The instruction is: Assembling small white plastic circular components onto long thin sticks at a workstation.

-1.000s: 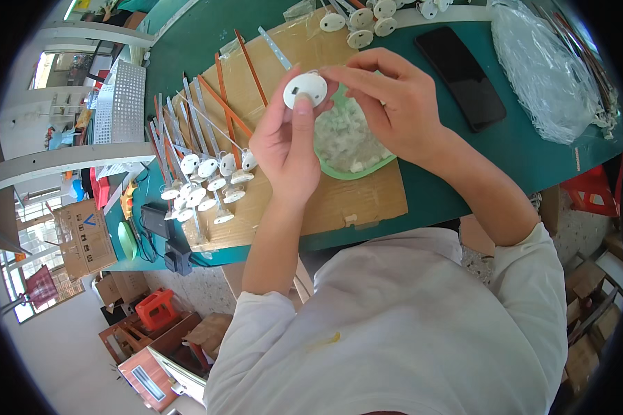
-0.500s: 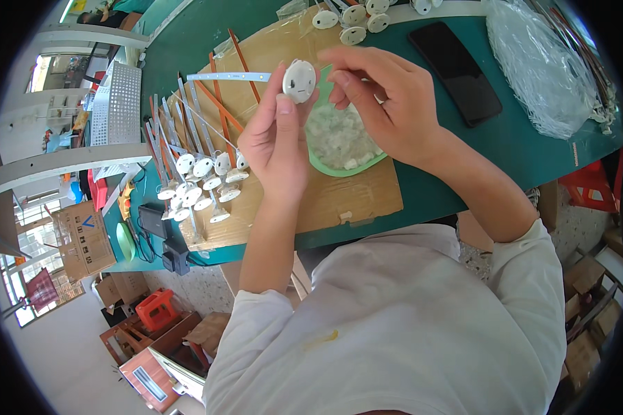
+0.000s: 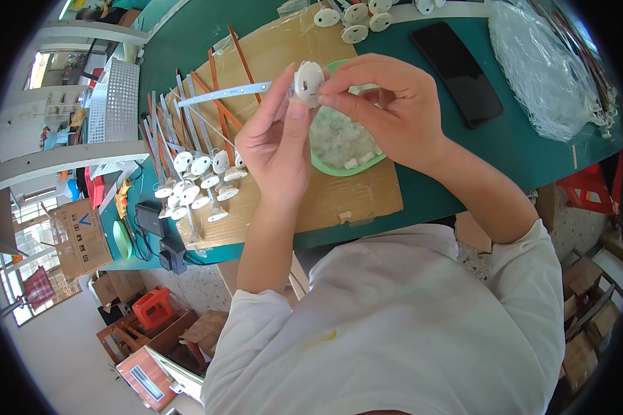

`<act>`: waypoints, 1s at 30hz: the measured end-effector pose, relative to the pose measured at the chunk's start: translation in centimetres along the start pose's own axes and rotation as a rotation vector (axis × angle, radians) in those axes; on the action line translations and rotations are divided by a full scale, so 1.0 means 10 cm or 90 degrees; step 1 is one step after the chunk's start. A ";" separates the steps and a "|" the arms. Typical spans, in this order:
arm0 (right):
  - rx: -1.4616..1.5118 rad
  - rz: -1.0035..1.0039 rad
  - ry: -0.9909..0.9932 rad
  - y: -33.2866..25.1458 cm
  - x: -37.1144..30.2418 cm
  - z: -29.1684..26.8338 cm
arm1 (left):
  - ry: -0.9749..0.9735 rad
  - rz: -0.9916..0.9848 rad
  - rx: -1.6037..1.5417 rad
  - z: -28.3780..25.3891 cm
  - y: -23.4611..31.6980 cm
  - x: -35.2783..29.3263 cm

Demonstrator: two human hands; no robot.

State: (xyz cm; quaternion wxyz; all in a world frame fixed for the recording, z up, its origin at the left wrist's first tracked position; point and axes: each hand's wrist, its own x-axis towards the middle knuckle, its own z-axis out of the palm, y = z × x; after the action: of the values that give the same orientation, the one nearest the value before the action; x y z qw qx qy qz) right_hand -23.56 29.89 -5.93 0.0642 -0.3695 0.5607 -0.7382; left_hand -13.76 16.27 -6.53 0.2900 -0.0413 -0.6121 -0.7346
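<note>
In my left hand [image 3: 280, 131] is a white round end cap [image 3: 308, 81], held between thumb and fingers. A pale LED strip [image 3: 232, 91] sticks out leftward from behind that hand. My right hand [image 3: 394, 107] is closed in a pinch, thumb and fingertips against the right edge of the cap; anything small between them is hidden. Under my hands stands a light green bowl [image 3: 339, 171] of small translucent white pieces [image 3: 342, 138]. Several similar white caps with strips [image 3: 201, 166] lie in a bunch left of my left hand.
A cardboard sheet [image 3: 353, 200] covers part of the green table [image 3: 422, 187]. More white caps [image 3: 355, 33] sit at the far edge. To the right lie a black phone [image 3: 457, 72] and a clear plastic bag [image 3: 536, 76]. Black power adapters [image 3: 173, 256] rest at the left edge.
My right hand has come left and down to the cap, its fingertips now touching the edge. The cap has turned in my left hand, and its strip tilts lower at the left end.
</note>
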 end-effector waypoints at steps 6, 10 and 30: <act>0.075 0.061 0.000 0.02 -0.05 0.05 | 0.027 -0.002 -0.106 0.02 -0.03 -0.02; -0.006 0.005 -0.028 -0.01 0.00 0.00 | 0.078 -0.019 -0.135 0.03 0.00 0.00; -0.236 -0.361 0.075 0.10 -0.06 0.10 | 0.017 0.077 -0.023 0.00 -0.09 -0.14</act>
State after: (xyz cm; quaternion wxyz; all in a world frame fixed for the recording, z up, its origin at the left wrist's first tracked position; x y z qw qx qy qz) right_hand -22.83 29.07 -6.97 -0.2441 -0.4729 0.5633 -0.6321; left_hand -13.01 16.88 -7.87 0.3415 -0.0738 -0.5912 -0.7269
